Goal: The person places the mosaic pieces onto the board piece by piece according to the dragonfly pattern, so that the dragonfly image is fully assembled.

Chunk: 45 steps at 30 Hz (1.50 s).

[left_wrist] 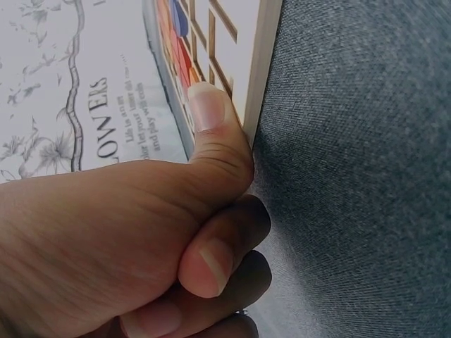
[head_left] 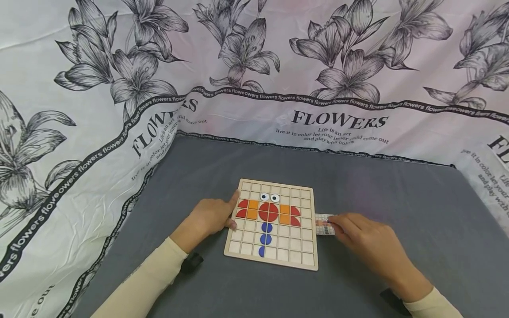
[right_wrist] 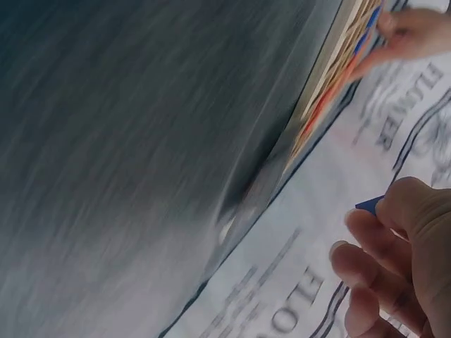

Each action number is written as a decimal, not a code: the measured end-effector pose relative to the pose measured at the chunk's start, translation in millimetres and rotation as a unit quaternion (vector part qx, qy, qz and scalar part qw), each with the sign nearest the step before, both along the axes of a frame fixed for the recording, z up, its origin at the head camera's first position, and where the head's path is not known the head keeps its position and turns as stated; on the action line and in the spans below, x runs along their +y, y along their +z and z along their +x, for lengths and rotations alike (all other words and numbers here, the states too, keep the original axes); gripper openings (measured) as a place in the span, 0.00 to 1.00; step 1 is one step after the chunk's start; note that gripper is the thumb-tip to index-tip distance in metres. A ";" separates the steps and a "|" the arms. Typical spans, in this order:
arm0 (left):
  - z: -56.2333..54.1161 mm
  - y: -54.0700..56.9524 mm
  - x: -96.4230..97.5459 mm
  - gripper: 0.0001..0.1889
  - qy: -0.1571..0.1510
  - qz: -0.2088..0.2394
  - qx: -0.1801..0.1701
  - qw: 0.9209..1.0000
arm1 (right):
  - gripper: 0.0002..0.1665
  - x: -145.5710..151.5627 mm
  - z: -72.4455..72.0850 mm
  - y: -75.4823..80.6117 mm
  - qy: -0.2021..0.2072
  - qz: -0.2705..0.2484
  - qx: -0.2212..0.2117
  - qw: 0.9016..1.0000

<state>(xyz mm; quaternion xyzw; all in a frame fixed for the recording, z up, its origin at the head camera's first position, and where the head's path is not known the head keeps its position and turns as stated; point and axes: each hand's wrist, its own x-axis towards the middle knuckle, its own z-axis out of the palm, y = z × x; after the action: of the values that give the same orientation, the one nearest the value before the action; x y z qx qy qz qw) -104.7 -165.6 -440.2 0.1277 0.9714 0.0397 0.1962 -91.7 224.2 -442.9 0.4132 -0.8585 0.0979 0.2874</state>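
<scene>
A square wooden grid board (head_left: 292, 244) lies on the grey table, bearing a figure of red, orange and blue pieces with two eye pieces on top. My left hand (head_left: 210, 215) holds the board's left edge; in the left wrist view the thumb (left_wrist: 209, 116) rests on the rim and other fingers are curled beside it. My right hand (head_left: 371, 236) pinches a small blue piece (right_wrist: 369, 205) between thumb and finger, its full shape partly hidden. Just beneath those fingertips lies a printed pattern card (head_left: 324, 226), beside the board's right edge and partly covered.
A grey cloth (head_left: 358, 185) covers the table. Behind and to the left hangs a white curtain (head_left: 246, 115) with a flower print. Dark wrist-worn items (head_left: 192, 263) show near both wrists.
</scene>
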 end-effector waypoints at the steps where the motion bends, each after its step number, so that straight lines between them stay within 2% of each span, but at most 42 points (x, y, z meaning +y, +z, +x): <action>1: -0.2 0.2 0.0 0.52 0.001 0.001 0.000 1.000 | 0.26 -5.5 1.4 0.0 0.014 -0.001 0.005 1.000; 5: 0.2 0.7 0.3 0.52 0.004 0.006 -0.006 1.000 | 0.24 -25.0 6.4 -2.0 0.074 -0.002 0.013 0.997; 9: 1.0 0.2 1.1 0.51 0.003 0.009 -0.007 1.000 | 0.24 -37.0 12.0 -7.6 0.117 -0.002 0.001 0.993; 18: 0.4 -2.2 0.9 0.51 -0.001 0.000 0.000 1.000 | 0.22 -61.8 27.8 -13.2 0.170 0.018 -0.029 0.985; 23: -0.3 -2.1 -0.4 0.51 -0.002 0.000 0.001 1.000 | 0.23 -75.5 33.4 -11.8 0.198 0.070 -0.038 0.977; 28: -0.4 -0.7 -2.5 0.51 0.001 -0.002 0.003 1.000 | 0.30 -90.0 34.1 -7.1 0.201 0.144 -0.025 0.969; 30: -0.3 -0.4 -2.9 0.51 0.001 0.000 0.005 1.000 | 0.28 -95.0 33.0 -4.9 0.197 0.163 -0.021 0.967; 34: 0.3 -0.1 -2.8 0.51 -0.002 0.005 0.007 1.000 | 0.05 -102.9 29.9 -1.8 0.187 0.190 -0.028 0.964; 35: 0.6 -0.1 -2.7 0.51 -0.003 0.006 0.008 1.000 | 0.02 -104.4 29.2 -1.6 0.184 0.196 -0.031 0.963; 37: 1.1 0.3 -2.2 0.51 -0.004 0.007 0.009 1.000 | 0.11 -106.9 28.1 -1.6 0.177 0.209 -0.035 0.961; 38: 1.2 0.4 -2.0 0.51 -0.005 0.008 0.011 1.000 | 0.12 -108.0 27.5 -2.1 0.173 0.215 -0.037 0.960; 45: 1.8 -0.5 -3.8 0.51 -0.005 0.012 0.013 1.000 | 0.09 -113.1 23.9 -7.5 0.169 0.228 -0.041 0.958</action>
<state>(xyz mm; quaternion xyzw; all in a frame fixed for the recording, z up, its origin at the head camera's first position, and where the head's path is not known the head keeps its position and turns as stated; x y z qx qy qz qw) -102.9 -169.5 -440.7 0.1353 0.9727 0.0492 0.1819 -67.8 111.2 -450.4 0.6025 -0.7867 -0.0363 0.1295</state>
